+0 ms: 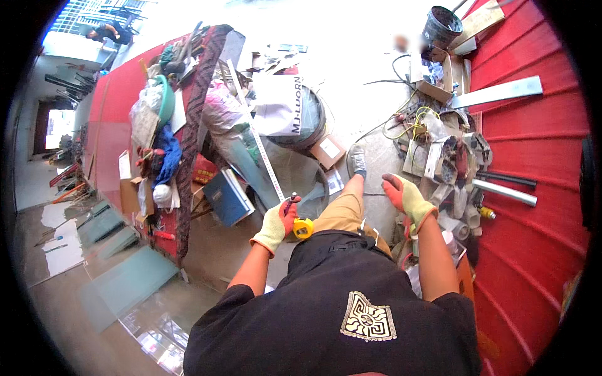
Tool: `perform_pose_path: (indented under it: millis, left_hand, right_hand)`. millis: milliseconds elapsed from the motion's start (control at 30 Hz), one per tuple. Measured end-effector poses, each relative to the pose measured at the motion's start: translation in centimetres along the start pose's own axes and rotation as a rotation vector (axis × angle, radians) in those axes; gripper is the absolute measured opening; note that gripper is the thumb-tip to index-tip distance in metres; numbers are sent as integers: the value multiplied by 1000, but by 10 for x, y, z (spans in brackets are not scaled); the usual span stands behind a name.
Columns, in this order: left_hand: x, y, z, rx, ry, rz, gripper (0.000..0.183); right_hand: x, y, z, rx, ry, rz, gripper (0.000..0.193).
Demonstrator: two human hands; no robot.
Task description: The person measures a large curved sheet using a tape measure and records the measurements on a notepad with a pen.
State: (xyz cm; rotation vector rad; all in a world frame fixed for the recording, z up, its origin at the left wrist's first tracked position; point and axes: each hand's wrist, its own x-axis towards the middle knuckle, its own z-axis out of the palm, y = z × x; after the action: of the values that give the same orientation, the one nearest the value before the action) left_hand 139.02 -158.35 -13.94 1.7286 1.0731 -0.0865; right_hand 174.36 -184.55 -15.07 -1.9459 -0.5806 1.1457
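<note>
My left hand [278, 227], in a pale yellow glove with an orange-red palm, is closed round a slim dark pen-like tool. A yellow tape measure [303, 229] sits against that hand's lower right side, partly hidden by it. From beside the fingers, a long white graduated strip [266, 160] slants up and away to the left, over bags and a clear plastic sheet. My right hand [411, 202], in a matching glove, is raised to the right of my knee. Its fingers are partly extended, with nothing visible in them. Nearest to it is a pile of scraps [448, 160].
A red-topped table [111, 119] to the left bears bags, cloths and tools. Beneath its edge stands a blue folder [226, 199]. Glass sheets [135, 282] lie at lower left. A dark bucket [443, 26] and metal strips [501, 93] line the red ribbed surface; cables cross the floor.
</note>
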Motion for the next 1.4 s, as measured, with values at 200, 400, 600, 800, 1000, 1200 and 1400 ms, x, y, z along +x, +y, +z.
perform_pose_path:
  millis: [200, 400, 600, 800, 1000, 1200, 1400]
  left_hand:
    - [125, 90, 3, 26, 68, 32, 29]
    - [179, 153, -31, -151, 212, -53, 29]
    - [225, 196, -40, -176, 495, -149, 32]
    - [265, 252, -23, -160, 758, -408, 40]
    - [293, 295, 52, -300, 908, -409, 47]
    - [344, 340, 71, -339, 913, -558, 48]
    - [359, 333, 100, -479, 1079, -805, 34]
  right_hand:
    - [102, -1, -102, -228, 130, 312, 45]
    - [223, -52, -168, -489, 60, 276, 60]
    - [363, -135, -190, -537, -80, 127, 53]
    - [537, -124, -181, -830, -338, 7, 43]
    - [689, -166, -151, -1006, -660, -75, 42]
    - [793, -198, -128, -1154, -701, -104, 48]
    - [834, -246, -77, -1363, -790, -252, 43]
